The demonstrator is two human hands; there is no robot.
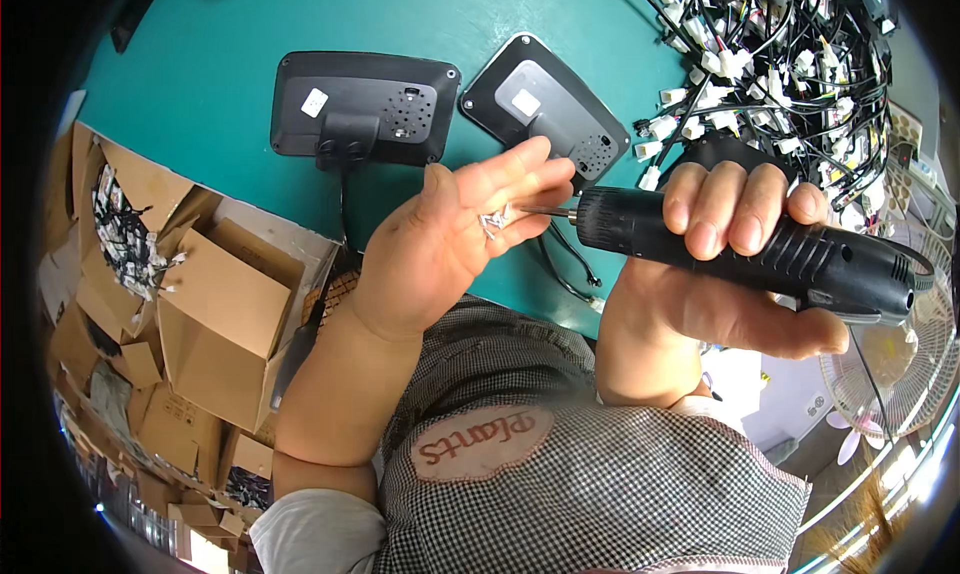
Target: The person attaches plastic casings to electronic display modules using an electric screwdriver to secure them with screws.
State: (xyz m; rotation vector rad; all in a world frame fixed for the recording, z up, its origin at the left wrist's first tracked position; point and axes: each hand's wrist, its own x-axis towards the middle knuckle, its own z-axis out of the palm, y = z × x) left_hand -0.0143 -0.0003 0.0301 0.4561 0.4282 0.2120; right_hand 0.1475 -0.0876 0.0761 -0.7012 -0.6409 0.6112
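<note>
Your right hand (710, 229) grips the black screwdriver (630, 222); its long axis points left, toward the screws (494, 221) on your uncurled left hand (435, 229).

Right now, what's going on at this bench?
A person grips a black electric screwdriver in the right hand, its bit pointing at some small silvery screws in the open palm of the left hand. Whether the tip touches a screw is too small to tell. Beyond the hands, a left black unit and a right black unit lie on the green table, with a cable heap off to the right.
</note>
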